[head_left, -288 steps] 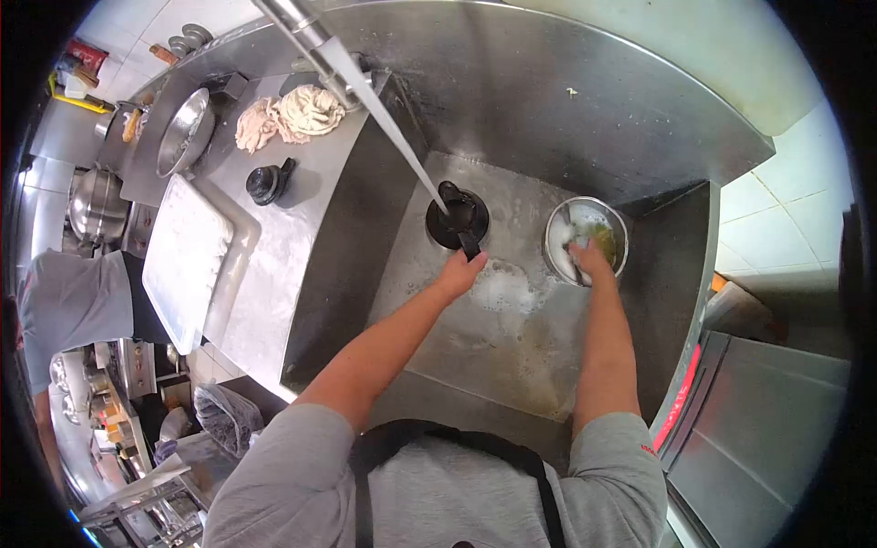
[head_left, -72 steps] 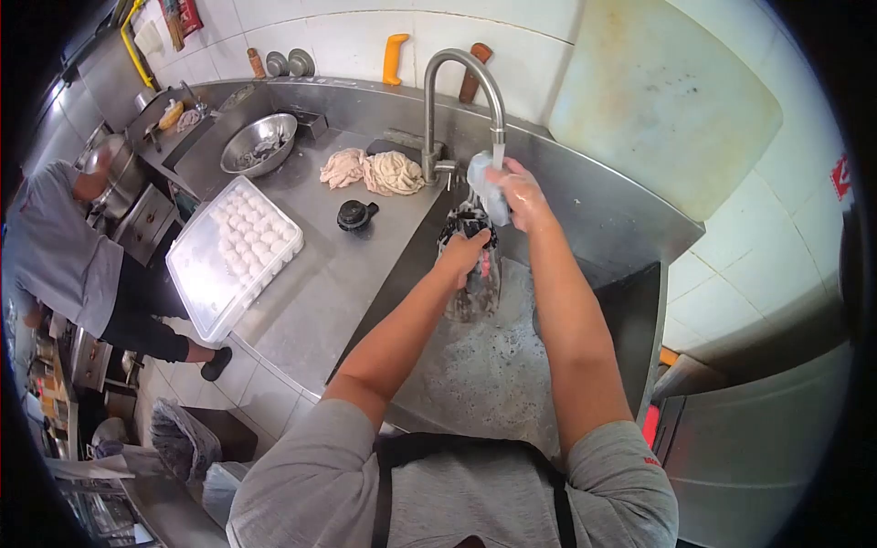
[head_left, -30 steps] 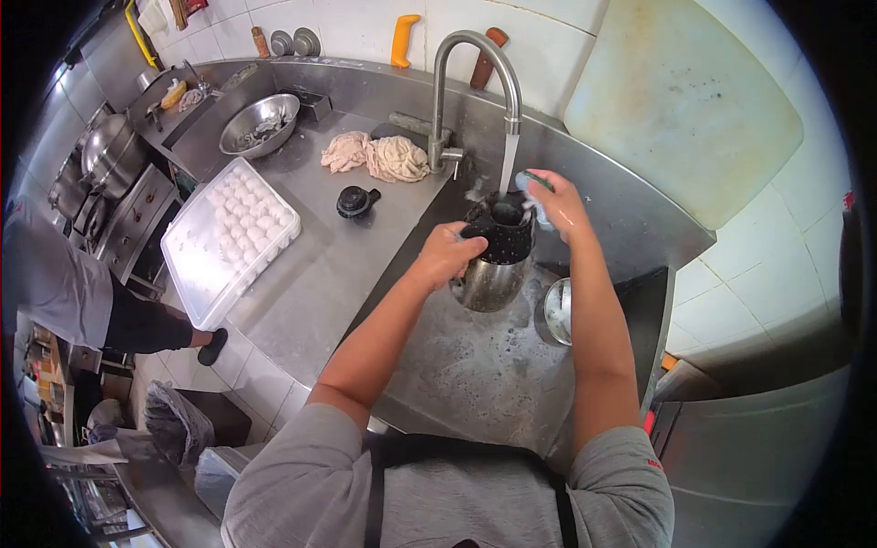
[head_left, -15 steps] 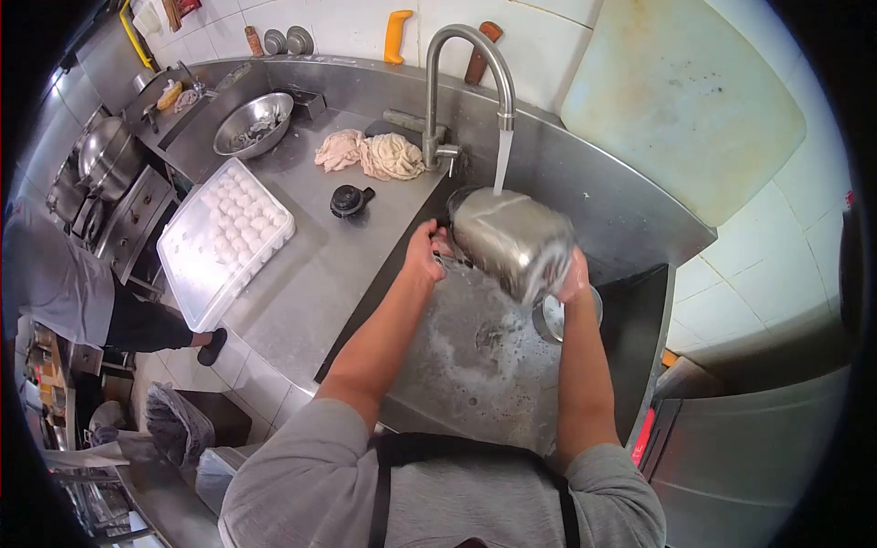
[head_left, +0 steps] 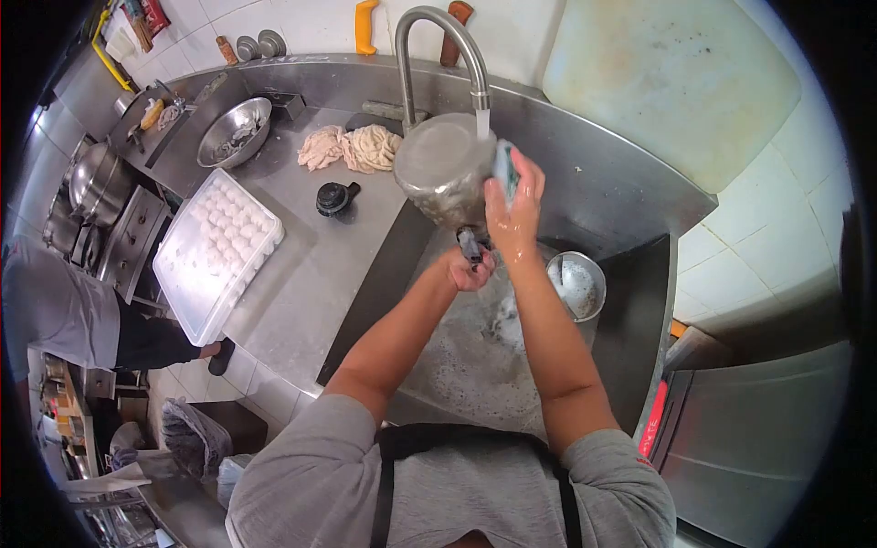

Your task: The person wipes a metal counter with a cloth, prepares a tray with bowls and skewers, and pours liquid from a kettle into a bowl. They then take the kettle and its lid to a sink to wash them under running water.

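Observation:
My left hand is closed round the black handle of a steel jug. The jug is tipped over, its round flat base turned up towards me, under the tap. Water runs from the spout beside the base. My wet right hand grips a scrubbing sponge close against the jug's right side; whether it touches is hard to tell. Below both hands lies the sink, with foamy water in it. A steel cup with suds stands at its right.
Left on the counter are a black lid, crumpled cloths, a steel bowl and a plastic tray of white dough balls. A cutting board leans behind the sink. Another person stands at far left.
The jug has swung up and left, from lying sideways to base-up. My left hand has taken its handle. My right hand has left the jug's end and now holds a sponge beside it.

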Demonstrator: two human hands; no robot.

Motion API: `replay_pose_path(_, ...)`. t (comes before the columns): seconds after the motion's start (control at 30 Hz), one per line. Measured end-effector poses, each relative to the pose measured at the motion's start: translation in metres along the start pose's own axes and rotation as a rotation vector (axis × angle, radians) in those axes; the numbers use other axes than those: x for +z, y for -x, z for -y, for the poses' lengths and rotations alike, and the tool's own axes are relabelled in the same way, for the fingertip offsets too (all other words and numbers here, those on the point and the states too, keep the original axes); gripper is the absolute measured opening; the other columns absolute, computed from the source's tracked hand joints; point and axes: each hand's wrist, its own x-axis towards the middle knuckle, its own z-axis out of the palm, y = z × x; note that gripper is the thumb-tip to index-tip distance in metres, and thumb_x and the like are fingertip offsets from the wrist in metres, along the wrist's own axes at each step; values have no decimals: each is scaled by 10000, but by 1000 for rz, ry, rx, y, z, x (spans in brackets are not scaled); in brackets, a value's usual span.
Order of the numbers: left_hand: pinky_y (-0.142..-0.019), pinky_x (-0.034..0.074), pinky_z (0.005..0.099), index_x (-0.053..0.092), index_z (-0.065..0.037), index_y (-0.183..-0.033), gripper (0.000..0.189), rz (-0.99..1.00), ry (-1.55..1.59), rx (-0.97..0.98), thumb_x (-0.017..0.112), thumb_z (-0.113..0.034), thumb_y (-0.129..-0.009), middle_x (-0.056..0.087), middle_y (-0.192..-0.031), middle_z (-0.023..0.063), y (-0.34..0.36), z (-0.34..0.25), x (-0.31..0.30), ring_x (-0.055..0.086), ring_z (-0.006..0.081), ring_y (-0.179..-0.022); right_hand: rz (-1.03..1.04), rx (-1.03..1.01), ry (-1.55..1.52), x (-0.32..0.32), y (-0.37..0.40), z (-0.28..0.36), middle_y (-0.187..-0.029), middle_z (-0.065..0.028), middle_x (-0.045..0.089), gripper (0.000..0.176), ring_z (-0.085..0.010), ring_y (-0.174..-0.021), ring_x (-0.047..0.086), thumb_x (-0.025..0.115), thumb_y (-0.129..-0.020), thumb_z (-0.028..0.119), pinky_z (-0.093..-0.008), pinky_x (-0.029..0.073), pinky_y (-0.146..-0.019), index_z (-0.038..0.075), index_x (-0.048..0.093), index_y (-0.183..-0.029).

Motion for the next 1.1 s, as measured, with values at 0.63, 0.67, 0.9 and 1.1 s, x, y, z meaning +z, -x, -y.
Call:
replay_pose_path(0.63,-500,491,282,485,-16,-866,233,-679,149,603,378,-223,-872,522,-708,87,12,16,1,539,185,-622,200,325,306,-124,32,-114,-887,-148,600,242,-294,-842,566,526,-803,257,-351,427,-751,50,605,-898)
replay_pose_path(0.67,-518,498,297,478,-10,-886,229,-667,201,611,372,-212,-873,521,-744,101,13,16,3,540,196,-645,214,348,229,-111,16,-89,-859,-134,606,244,-267,-804,575,522,-808,260,-335,434,-727,47,605,-893)
replay_pose_path(0.9,-661,504,449,432,16,-969,208,-592,261,781,377,-119,-821,489,-926,172,19,0,11,547,260,-793,493,725,-621,6,-36,4,-689,-45,557,299,-142,-611,534,477,-850,304,-252,425,-572,36,565,-750)
replay_pose_path(1.1,-737,474,482,426,25,-864,147,-524,34,768,399,-67,-752,489,-818,144,24,-10,11,548,267,-772,626,1225,-1238,52,-41,-43,-700,-72,554,299,-180,-597,532,492,-844,343,-280,424,-530,59,520,-757)
